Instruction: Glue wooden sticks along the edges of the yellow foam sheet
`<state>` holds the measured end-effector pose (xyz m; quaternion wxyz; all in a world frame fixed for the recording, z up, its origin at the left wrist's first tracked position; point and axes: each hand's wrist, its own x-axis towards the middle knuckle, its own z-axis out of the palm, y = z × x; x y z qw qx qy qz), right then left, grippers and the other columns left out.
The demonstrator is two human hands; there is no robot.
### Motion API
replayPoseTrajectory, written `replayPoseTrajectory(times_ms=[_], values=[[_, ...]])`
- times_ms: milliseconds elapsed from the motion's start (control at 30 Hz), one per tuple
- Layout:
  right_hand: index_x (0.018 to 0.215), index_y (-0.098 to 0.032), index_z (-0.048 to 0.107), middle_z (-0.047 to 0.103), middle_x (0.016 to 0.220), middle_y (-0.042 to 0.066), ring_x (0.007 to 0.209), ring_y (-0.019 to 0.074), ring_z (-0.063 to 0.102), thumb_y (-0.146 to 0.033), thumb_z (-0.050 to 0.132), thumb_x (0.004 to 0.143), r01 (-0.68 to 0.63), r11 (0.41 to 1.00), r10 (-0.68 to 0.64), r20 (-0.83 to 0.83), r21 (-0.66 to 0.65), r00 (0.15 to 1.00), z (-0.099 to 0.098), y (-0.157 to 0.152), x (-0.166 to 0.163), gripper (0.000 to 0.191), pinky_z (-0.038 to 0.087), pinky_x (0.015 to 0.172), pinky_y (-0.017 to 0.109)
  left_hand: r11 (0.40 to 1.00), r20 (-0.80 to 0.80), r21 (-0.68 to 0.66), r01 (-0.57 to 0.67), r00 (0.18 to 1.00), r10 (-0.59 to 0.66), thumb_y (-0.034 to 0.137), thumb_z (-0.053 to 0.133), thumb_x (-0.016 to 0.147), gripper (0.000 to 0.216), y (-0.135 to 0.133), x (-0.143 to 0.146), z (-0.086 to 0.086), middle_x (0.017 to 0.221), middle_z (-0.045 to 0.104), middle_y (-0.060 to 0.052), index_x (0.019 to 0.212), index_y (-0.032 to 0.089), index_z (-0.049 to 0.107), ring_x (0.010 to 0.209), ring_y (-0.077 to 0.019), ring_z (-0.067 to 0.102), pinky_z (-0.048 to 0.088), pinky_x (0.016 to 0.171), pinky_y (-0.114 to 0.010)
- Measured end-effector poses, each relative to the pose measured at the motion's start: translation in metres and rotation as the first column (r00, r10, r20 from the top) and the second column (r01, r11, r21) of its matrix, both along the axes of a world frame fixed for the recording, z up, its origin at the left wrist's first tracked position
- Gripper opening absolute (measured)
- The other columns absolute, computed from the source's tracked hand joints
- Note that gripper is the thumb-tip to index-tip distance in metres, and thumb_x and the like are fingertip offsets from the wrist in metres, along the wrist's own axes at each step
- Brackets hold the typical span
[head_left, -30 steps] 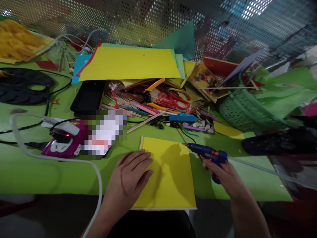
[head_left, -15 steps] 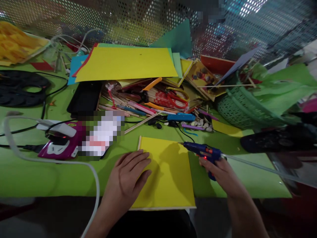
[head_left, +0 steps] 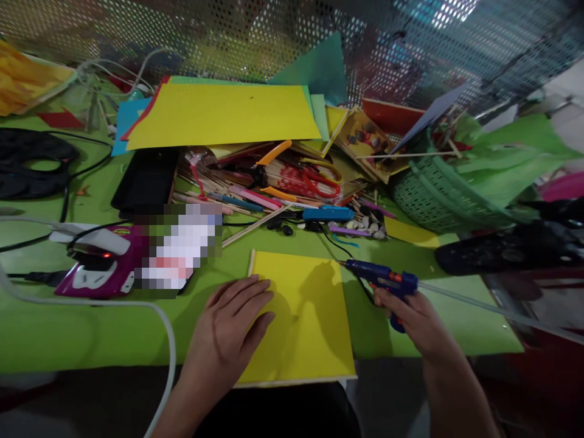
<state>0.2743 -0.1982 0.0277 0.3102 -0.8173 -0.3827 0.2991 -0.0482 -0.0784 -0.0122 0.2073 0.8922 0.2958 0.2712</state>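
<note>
Craft wkspace; glue gun [head_left: 383, 277], col. paper [head_left: 223, 115], scissors [head_left: 325, 194], sticks [head_left: 255, 225]; grn worktable [head_left: 100, 340]

Yellow board [head_left: 314, 316] at 6 o'clock: smooth matt paper face, pale wood edging [head_left: 296, 382]. Glue gun [head_left: 381, 274] at 4 o'clock: smooth blue plastic, metal-looking nozzle [head_left: 341, 263]. Surface [head_left: 104, 340]: smooth, faint sheen. Basket [head_left: 451, 194] at 3 o'clock: perforated plastic. Socket block [head_left: 121, 267] at 9 o'clock: glossy plastic. Screen [head_left: 237, 48] at 12 o'clock: perforated, shiny, metal-looking.

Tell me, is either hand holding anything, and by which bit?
The right hand holds the glue gun by its handle. The left hand grips nothing that I can see; it rests on the near yellow card.
</note>
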Motion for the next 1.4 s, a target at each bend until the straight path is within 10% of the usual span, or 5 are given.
replayPoseTrajectory(times_ms=[1400], values=[[0.073,-0.018,0.064,0.054,0.059,0.000,0.054,0.0138,0.047,-0.057,0.064,0.078,0.058,0.998,-0.059,-0.017,-0.015,0.998,-0.001,-0.003,-0.004,0.040,0.034,0.051,0.026,1.000,0.006,0.021,0.003,1.000,-0.003,0.020,0.056,0.093,0.028,0.001,0.001,0.002,0.125,0.069,-0.004,0.120,0.022,0.062,0.122,-0.0247,0.059,0.045,0.101,-0.044]])
